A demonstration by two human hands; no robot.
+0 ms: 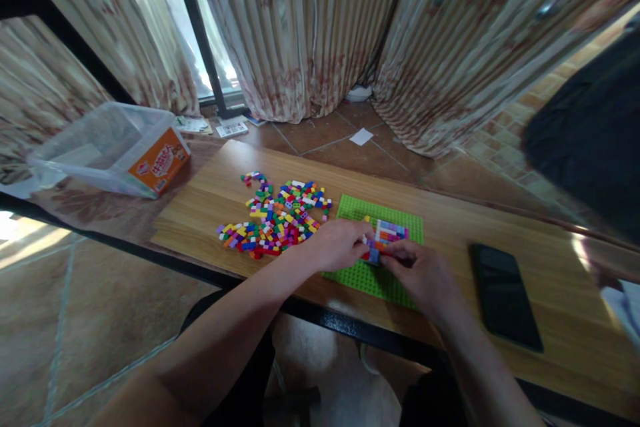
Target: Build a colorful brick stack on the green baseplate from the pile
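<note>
A patch of coloured building bricks (393,231), with white, blue, orange and purple rows, is built up on the green baseplate (390,289). My left hand (340,245) reaches in over the plate's left side, its fingers pinched round a small whitish building brick (364,239) beside the patch. From the right, my right hand (423,272) has thumb and forefinger closed at an orange building brick (381,247) on the patch's near edge. The fingers partly cover the bricks between both hands.
Left of the plate lies a loose heap of mixed bricks (285,220). A black phone (506,297) rests on the wooden board (445,220) at right. Far left stands a clear plastic bin (103,163) with an orange label. Curtains (310,27) hang behind.
</note>
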